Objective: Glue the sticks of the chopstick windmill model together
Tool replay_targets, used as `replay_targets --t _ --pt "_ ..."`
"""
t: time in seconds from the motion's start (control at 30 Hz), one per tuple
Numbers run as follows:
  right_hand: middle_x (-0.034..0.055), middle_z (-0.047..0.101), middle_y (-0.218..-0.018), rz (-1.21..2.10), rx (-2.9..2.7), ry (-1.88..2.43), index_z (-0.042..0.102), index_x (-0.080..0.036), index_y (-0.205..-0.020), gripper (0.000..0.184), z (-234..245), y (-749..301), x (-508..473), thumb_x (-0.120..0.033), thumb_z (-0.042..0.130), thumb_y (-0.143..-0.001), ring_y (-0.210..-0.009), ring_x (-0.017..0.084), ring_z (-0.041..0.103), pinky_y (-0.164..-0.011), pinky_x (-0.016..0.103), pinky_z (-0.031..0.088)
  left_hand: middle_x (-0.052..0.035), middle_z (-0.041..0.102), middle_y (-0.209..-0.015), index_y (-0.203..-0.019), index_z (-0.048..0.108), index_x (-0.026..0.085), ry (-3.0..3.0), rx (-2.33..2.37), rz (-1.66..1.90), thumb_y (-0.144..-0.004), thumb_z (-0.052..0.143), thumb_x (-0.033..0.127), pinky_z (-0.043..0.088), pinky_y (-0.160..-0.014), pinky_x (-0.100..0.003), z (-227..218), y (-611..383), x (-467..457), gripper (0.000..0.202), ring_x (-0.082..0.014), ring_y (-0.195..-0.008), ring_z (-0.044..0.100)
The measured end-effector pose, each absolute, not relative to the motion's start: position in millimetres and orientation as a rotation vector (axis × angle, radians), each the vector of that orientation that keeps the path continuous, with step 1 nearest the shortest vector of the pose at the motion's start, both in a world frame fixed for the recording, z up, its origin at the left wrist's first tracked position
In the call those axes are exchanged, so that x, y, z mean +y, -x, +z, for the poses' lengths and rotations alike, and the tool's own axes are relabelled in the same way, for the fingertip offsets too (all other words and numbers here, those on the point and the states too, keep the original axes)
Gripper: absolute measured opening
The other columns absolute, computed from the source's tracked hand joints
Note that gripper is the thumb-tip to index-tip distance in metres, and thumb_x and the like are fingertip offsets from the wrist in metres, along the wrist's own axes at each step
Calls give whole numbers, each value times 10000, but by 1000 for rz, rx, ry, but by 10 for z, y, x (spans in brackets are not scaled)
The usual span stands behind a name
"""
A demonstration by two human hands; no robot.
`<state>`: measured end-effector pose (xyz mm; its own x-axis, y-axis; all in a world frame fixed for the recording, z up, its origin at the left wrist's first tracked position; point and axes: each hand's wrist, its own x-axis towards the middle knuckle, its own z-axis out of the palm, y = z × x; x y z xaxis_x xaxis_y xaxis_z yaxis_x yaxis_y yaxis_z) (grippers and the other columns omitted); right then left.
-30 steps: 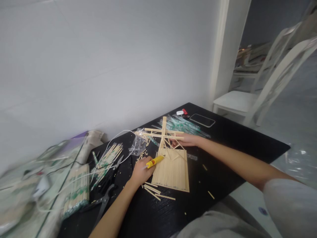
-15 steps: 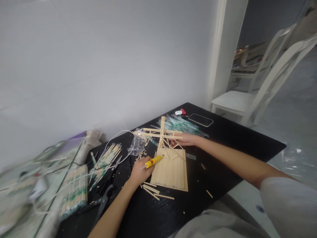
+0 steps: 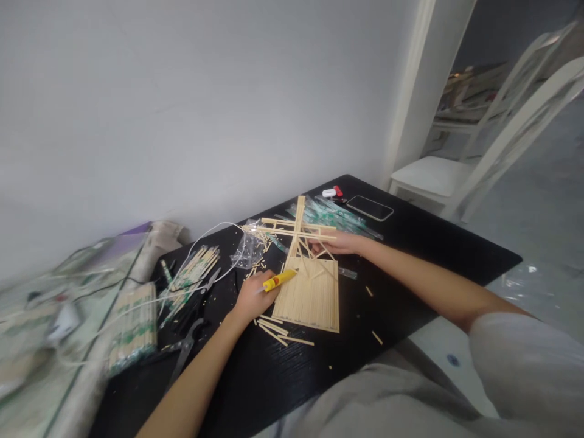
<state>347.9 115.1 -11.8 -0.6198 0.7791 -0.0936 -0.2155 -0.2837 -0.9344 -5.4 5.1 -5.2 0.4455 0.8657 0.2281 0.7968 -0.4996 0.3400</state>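
My left hand (image 3: 252, 297) is closed round a yellow glue tube (image 3: 278, 280), its tip pointing at the left edge of a flat wooden stick panel (image 3: 311, 299) on the black table (image 3: 424, 255). A frame of thin sticks (image 3: 296, 231) rises from the panel's far end. My right hand (image 3: 335, 243) rests on that frame, fingers curled about its sticks, holding it in place. Loose cut sticks (image 3: 278, 331) lie just below my left hand.
Scissors (image 3: 188, 347), a white cable (image 3: 214, 240), packs of wrapped chopsticks (image 3: 132, 331) and a clear bag (image 3: 249, 252) crowd the left. Green-wrapped chopsticks (image 3: 331, 216), a phone (image 3: 369, 208) and a small red-and-white item (image 3: 332, 192) lie far right. White chairs (image 3: 465, 170) stand beyond.
The view has shifted slightly, so everything sits a little higher in frame. Both hands keep their grip and place relative to the stick model.
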Motion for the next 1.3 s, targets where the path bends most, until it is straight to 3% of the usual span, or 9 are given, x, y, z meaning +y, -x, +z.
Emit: replay_targets --t 0.27,0.43,0.6,0.77,1.17,1.3 --pt "4 734 -755 1968 -1312 732 731 -193 -938 300 -118 -3526 1141 -265 954 -1126 -752 157 755 -927 333 747 -46 756 -838 -920 690 270 -2511 1461 523 -1026 686 376 506 -756 -328 -34 39 41 151 -233 -803 743" --pt "21 749 -810 1980 -1304 804 748 -184 -1036 197 -171 -3576 1193 -194 903 -1157 -831 190 787 -1011 382 747 -41 742 -832 -927 697 266 -2540 1454 522 -1042 701 407 497 -751 -334 -38 24 43 183 -225 -798 722" --pt "32 784 -893 1988 -1320 893 756 -200 -1083 147 -175 -3634 1211 -205 857 -1190 -936 199 806 -1070 375 726 -23 726 -823 -934 694 265 -2551 1437 537 -1064 714 425 470 -725 -328 -58 10 48 207 -208 -782 691" --pt "35 788 -915 1951 -1358 970 791 -191 -1113 110 -94 -3664 1168 -218 878 -1174 -893 182 782 -1006 339 721 -26 749 -847 -947 712 254 -2542 1462 525 -1061 730 425 463 -728 -329 -67 -20 38 207 -204 -791 697" --pt "-30 667 -829 1863 -1325 1062 731 -228 -1036 246 102 -3584 1004 -273 964 -1103 -787 157 766 -964 342 753 -42 770 -898 -1027 763 239 -2550 1462 519 -1078 722 422 465 -738 -333 -54 -77 15 195 -220 -837 710" --pt "-27 625 -786 1826 -1326 1105 728 -224 -985 243 167 -3574 966 -210 946 -1094 -766 163 746 -934 338 757 -45 750 -911 -1058 773 242 -2515 1455 518 -1055 716 406 488 -778 -348 -29 -100 6 174 -235 -858 702"
